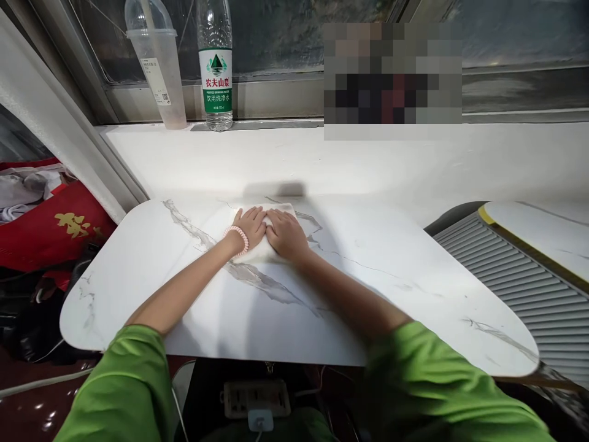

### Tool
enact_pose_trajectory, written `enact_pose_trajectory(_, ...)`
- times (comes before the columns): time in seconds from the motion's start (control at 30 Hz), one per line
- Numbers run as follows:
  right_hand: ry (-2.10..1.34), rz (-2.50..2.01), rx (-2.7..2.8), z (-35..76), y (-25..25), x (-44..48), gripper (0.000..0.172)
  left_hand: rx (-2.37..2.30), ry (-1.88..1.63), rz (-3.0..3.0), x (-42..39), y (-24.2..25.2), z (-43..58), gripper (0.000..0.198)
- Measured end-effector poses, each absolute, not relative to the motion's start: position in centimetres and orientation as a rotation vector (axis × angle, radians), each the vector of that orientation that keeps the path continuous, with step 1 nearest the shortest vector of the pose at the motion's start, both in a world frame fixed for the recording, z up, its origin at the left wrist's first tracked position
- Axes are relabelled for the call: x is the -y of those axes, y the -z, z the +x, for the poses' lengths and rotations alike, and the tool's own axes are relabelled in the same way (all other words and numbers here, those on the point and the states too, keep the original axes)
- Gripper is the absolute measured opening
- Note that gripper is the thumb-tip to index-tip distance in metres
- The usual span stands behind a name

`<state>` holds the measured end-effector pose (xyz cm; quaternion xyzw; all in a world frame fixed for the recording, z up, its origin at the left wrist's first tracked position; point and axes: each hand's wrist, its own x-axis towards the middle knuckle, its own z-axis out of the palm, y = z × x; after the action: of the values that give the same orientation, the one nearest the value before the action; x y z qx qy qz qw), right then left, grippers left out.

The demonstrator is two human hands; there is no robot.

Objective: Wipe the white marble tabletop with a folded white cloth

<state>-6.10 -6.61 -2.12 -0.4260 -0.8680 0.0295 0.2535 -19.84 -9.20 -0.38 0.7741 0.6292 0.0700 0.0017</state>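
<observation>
A folded white cloth (257,252) lies on the white marble-patterned table (391,294) near its far edge. My left hand (250,224) lies flat on the cloth with fingers stretched out, a pink coil band on its wrist. My right hand (285,232) rests palm down on the same cloth, right beside the left, fingers extended and touching it. Both arms wear green short sleeves.
A clear plastic cup with a dome lid (156,64) and a water bottle with a green label (215,64) stand on the window sill behind. Red fabric (50,230) lies at the left. A ribbed grey unit (519,288) sits at the right. A power strip (255,399) lies under the table.
</observation>
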Motion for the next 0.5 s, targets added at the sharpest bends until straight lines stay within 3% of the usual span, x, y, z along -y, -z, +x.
enact_pose_trajectory(0.3, -0.040, -0.989, 2.477, -3.2, 2.9, 21.3, 0.055, -1.891, -0.290, 2.560, 24.6, 0.4, -18.6, 0.051)
enact_pose_trajectory(0.5, -0.024, -0.792, 2.622, -4.1, 2.1, 20.2, 0.057, -1.910, -0.257, 2.504, 24.9, 0.4, -19.9, 0.052)
